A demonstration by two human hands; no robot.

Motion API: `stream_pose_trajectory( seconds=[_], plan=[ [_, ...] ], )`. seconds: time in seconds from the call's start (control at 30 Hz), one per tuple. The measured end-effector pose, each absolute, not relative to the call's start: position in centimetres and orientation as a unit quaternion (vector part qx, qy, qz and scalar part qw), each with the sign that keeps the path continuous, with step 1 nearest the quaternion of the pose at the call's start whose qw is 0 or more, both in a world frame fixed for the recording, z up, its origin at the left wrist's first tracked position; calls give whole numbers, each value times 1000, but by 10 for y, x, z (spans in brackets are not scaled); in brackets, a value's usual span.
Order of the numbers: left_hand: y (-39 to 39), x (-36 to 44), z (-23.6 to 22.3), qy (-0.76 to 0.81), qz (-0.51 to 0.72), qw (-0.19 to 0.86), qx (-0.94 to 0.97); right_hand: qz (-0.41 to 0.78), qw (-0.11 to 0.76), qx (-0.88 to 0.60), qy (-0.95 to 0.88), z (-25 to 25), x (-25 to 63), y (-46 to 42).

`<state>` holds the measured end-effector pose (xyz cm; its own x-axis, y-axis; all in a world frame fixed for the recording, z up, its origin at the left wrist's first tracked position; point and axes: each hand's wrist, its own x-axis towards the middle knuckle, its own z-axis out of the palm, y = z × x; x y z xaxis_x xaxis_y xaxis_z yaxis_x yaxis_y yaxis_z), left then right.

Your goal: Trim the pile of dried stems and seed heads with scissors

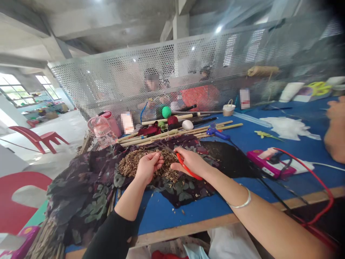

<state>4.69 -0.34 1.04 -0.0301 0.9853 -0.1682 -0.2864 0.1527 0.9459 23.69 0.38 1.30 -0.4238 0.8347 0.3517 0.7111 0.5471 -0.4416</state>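
My right hand (192, 163) is closed around the red handles of a pair of scissors (185, 168). Their dark blades point left, toward my other hand. Thumb and fingers of my left hand (149, 165) are pinched together; whatever sits between them is too small to make out. Beneath both hands lies a heap of short brown cut stem pieces (132, 163). The heap rests on a dark floral cloth (91, 183), which spreads over the blue table (159, 212) and hangs off its left side.
Behind the heap lie bamboo sticks (161, 136), a green ball (166, 112), a white ball (188, 125) and a blue glue gun (217, 133). A pink power strip (269, 165) with cables sits right. Another person's hand (335, 129) is at the right edge. A perforated metal screen (113, 79) stands behind.
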Motion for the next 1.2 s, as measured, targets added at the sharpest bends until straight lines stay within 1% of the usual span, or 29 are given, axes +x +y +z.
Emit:
stream_pose_trajectory(
  seconds=[0.1,0.27,0.4,0.5,0.63,0.77,1.1,1.2],
  plan=[
    [-4,48,9,487,539,550,413,84,271,-448,-848,11,233,2],
    [-3,48,5,507,520,485,487,39,244,-477,-844,10,228,1],
    [-2,46,3,522,517,461,498,29,237,-493,-836,10,227,1],
    [0,44,1,534,526,444,492,36,249,-499,-829,10,229,2],
    [2,43,0,529,561,454,447,40,250,-511,-821,13,232,4],
    [2,45,2,513,586,483,399,31,238,-489,-839,15,231,2],
    [-2,50,6,497,574,502,413,15,212,-504,-837,15,230,1],
    [-1,48,4,517,562,489,422,12,199,-507,-839,16,231,2]
  ],
)
